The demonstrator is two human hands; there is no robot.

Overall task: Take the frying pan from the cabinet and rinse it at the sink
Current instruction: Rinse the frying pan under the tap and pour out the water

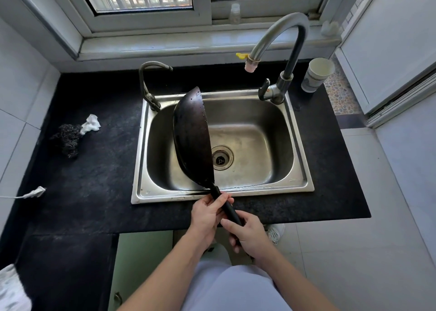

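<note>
A dark frying pan (192, 136) is tipped on its edge over the left half of the steel sink (299, 169), its dark outer side turned left and water drops along its rim. The pan's black handle runs down toward me over the sink's front rim. My left hand (207, 213) grips the handle just below the pan. My right hand (247, 234) grips the handle's lower end. The big curved tap (283, 37) arches above the sink at the right; no water runs from its spout.
A small second tap (148, 82) stands at the sink's back left corner. On the black counter (99, 169) lie a steel scourer (68, 138), a white rag (91, 123) and a white plug on a cable (34, 192). A paper cup (317, 73) stands at the back right.
</note>
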